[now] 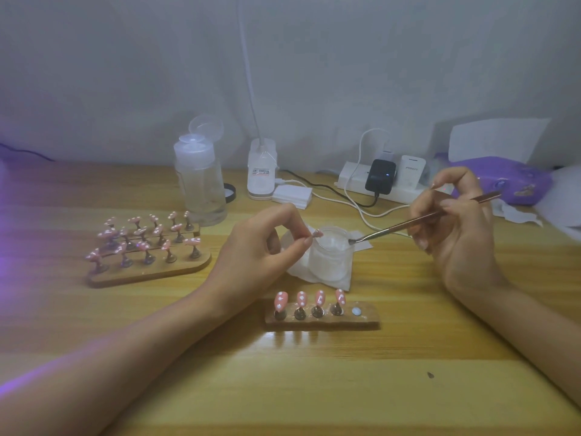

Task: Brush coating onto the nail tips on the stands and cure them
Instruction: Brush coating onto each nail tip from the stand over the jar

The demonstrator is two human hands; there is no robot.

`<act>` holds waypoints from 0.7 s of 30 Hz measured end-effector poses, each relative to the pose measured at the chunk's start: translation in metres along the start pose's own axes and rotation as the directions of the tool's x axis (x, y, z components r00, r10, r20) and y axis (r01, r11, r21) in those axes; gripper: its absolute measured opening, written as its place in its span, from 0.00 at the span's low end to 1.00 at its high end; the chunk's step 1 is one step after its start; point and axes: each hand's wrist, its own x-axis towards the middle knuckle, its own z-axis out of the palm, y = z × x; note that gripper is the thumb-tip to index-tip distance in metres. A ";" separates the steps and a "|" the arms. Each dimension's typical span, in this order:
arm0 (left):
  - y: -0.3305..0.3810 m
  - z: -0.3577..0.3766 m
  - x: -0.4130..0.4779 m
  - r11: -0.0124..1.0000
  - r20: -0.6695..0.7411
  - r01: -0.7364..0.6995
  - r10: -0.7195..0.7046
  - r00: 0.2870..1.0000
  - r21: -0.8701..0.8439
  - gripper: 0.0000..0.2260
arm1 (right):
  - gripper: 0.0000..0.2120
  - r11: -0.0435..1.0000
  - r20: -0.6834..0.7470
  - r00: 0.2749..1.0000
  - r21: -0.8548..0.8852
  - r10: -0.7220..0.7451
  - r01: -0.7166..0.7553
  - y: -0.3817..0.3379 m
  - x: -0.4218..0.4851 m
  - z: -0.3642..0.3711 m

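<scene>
My left hand (261, 247) pinches a small stand with a pink nail tip (317, 233) over the rim of an open frosted jar (331, 256). In my right hand (456, 228) is a thin metal brush (418, 220), its bristle end touching the jar's right rim. Close to me lies a small wooden stand (322, 320) carrying several pink dotted nail tips (320, 298) and one bare magnet spot at its right end. Left of the jar, a larger wooden board (151, 272) holds several more pink tips on pegs.
A white tissue (301, 269) lies under the jar. Behind stand a clear pump bottle (199, 180), a white lamp base (261, 171), cotton pads (292, 196), a power strip with plugs (380, 180) and cables, and a purple curing lamp (500, 180) at the right.
</scene>
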 end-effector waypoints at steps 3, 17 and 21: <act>-0.002 0.000 0.000 1.000 0.004 0.014 -0.014 1.000 -0.013 0.07 | 0.10 1.000 -0.036 0.999 0.005 0.008 -0.008 -0.001 0.002 -0.003; 0.000 -0.005 0.005 0.851 -0.016 0.065 -0.086 0.996 -0.522 0.04 | 0.10 0.826 0.272 0.960 -0.524 -0.070 0.209 -0.033 -0.008 0.034; 0.001 -0.008 0.005 0.788 -0.012 0.068 -0.095 0.995 -0.612 0.07 | 0.08 0.659 0.408 0.911 -0.702 0.060 0.271 -0.040 -0.010 0.057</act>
